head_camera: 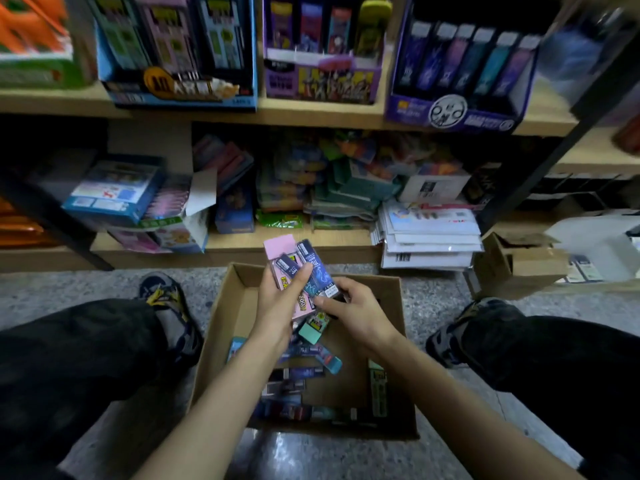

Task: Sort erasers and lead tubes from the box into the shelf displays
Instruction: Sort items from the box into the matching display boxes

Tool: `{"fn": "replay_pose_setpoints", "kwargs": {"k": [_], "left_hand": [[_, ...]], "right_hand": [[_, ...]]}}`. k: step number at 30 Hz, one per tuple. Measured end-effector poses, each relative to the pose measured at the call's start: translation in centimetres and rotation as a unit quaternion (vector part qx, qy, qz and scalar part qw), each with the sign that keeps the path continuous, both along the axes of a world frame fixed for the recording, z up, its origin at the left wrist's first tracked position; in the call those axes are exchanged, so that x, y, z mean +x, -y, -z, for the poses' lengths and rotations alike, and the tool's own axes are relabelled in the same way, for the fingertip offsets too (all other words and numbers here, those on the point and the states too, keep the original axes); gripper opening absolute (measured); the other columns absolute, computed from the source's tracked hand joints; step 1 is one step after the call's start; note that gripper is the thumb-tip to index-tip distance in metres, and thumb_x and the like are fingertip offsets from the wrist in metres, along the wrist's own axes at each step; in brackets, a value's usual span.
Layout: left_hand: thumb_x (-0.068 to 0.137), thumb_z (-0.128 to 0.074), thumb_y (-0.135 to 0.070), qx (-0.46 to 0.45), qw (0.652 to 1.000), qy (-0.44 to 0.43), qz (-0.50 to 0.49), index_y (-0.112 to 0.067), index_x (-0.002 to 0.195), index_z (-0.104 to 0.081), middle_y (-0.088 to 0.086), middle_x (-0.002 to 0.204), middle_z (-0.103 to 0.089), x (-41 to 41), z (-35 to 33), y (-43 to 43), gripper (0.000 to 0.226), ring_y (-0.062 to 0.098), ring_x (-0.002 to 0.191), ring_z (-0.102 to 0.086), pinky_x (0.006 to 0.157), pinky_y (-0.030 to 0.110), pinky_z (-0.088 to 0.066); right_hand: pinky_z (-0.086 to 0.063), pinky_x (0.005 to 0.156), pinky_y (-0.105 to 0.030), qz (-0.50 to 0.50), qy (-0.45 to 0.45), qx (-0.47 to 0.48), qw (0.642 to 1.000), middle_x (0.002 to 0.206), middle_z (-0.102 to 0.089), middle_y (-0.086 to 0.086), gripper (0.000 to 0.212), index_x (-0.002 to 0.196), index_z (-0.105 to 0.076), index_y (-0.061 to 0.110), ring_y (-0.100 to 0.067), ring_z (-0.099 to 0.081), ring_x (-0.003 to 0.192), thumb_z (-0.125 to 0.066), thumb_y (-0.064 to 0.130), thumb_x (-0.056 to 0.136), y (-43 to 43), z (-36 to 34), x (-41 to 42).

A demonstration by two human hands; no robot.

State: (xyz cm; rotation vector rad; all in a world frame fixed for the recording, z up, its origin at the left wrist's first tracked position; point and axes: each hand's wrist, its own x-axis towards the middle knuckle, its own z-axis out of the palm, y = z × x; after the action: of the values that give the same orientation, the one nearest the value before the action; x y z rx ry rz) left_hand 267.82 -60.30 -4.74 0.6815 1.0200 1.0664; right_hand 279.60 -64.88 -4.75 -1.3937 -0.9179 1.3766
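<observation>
An open cardboard box sits on the floor between my knees, with several erasers and lead tubes lying in its bottom. My left hand holds a fanned bundle above the box: a pink eraser pack and dark blue lead tubes. My right hand grips the lower end of a blue tube in that bundle; a teal eraser shows just below the hands. Display boxes stand on the upper shelf: blue, purple and violet.
The lower shelf is crowded with loose packs and a stack of white packets. A second small cardboard box sits on the floor at the right. My shoes and dark trouser legs flank the box.
</observation>
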Motion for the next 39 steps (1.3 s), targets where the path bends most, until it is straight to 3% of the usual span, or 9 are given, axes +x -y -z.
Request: {"fn": "replay_pose_setpoints", "kwargs": {"k": [4,7,10,12,19,24,27,32,39], "left_hand": [[0.078,-0.065,-0.03,0.038,0.999,0.008,0.034,-0.012,0.109,-0.057,0.003,0.086,-0.072,-0.3,-3.8,-0.5,0.037,0.015,0.069,-0.069,0.057,0.026,-0.056],[0.074,-0.055,-0.052,0.054,0.993,-0.038,0.095,-0.016,0.103,-0.059,-0.004,0.073,-0.072,-1.3,-7.1,-1.5,0.046,0.011,0.062,-0.068,0.05,0.021,-0.052],[0.071,-0.052,-0.06,0.046,0.974,-0.086,0.204,-0.014,0.116,-0.06,0.008,0.1,-0.072,-2.0,-9.8,-2.5,0.065,0.025,0.088,-0.069,0.072,0.037,-0.057],[0.071,-0.055,-0.055,0.058,0.958,-0.099,0.262,-0.013,0.121,-0.058,0.013,0.116,-0.066,-2.4,-11.2,-2.7,0.066,0.031,0.103,-0.064,0.089,0.045,-0.051],[0.075,-0.07,-0.021,0.104,0.89,-0.124,0.426,-0.016,0.113,-0.06,0.003,0.103,-0.073,-2.7,-14.7,-3.1,0.04,0.016,0.09,-0.069,0.074,0.025,-0.055],[0.075,-0.069,-0.023,0.137,0.9,-0.115,0.397,-0.012,0.12,-0.054,0.005,0.099,-0.071,-2.7,-15.6,-3.5,0.049,0.017,0.083,-0.067,0.068,0.028,-0.055],[0.074,-0.067,-0.024,0.146,0.928,-0.066,0.336,-0.014,0.115,-0.056,0.005,0.09,-0.072,-1.9,-15.7,-3.6,0.044,0.017,0.07,-0.068,0.057,0.027,-0.055],[0.073,-0.065,-0.024,0.164,0.955,-0.011,0.246,-0.015,0.111,-0.057,0.004,0.089,-0.074,0.5,-16.1,-4.2,0.04,0.016,0.066,-0.068,0.054,0.024,-0.054],[0.069,-0.068,-0.031,0.208,0.955,-0.028,0.21,-0.022,0.113,-0.059,-0.001,0.098,-0.074,3.3,-17.2,-6.7,0.045,0.016,0.084,-0.071,0.062,0.022,-0.054]], "right_hand": [[-0.053,0.079,-0.027,-0.019,0.051,0.014,0.998,0.094,-0.069,-0.007,0.028,0.108,-0.064,0.001,-0.012,-0.064,0.08,-0.067,-0.002,0.081,0.1,-4.5,2.1],[-0.049,0.064,-0.015,-0.103,0.135,0.029,0.985,0.081,-0.07,0.006,0.021,0.096,-0.068,0.015,-0.002,-0.062,0.069,-0.071,0.002,0.079,-0.1,-8.5,4.8],[-0.042,0.056,-0.009,-0.177,0.22,0.053,0.958,0.065,-0.068,0.018,0.021,0.092,-0.068,0.021,0.007,-0.057,0.058,-0.073,0.006,0.078,-0.7,-12.2,6.7],[-0.042,0.056,-0.009,-0.219,0.26,0.063,0.938,0.065,-0.067,0.02,0.019,0.091,-0.068,0.022,0.007,-0.056,0.057,-0.074,0.01,0.078,-1.2,-14.4,7.2],[-0.045,0.062,-0.015,-0.307,0.35,0.073,0.882,0.079,-0.068,0.006,0.019,0.089,-0.069,0.019,-0.001,-0.059,0.068,-0.077,0.009,0.075,-2.7,-19.1,6.7],[-0.046,0.061,-0.012,-0.218,0.28,0.096,0.93,0.082,-0.066,0.005,0.029,0.093,-0.066,0.014,0.004,-0.06,0.069,-0.076,-0.002,0.071,-3.1,-19.9,6.6],[-0.054,0.069,-0.024,-0.064,0.086,0.087,0.99,0.096,-0.068,-0.009,0.044,0.109,-0.059,0.006,-0.013,-0.068,0.085,-0.071,-0.012,0.071,-3.6,-19.4,6.4],[-0.054,0.061,-0.022,0.102,-0.15,0.095,0.979,0.083,-0.072,-0.008,0.028,0.101,-0.06,0.004,-0.016,-0.068,0.074,-0.067,-0.007,0.076,-5.0,-19.4,6.3],[-0.051,0.049,-0.022,0.157,0.007,0.125,0.98,0.074,-0.07,-0.004,0.022,0.103,-0.061,0.009,-0.013,-0.063,0.058,-0.069,0.011,0.083,-6.7,-21.3,8.0]]}}
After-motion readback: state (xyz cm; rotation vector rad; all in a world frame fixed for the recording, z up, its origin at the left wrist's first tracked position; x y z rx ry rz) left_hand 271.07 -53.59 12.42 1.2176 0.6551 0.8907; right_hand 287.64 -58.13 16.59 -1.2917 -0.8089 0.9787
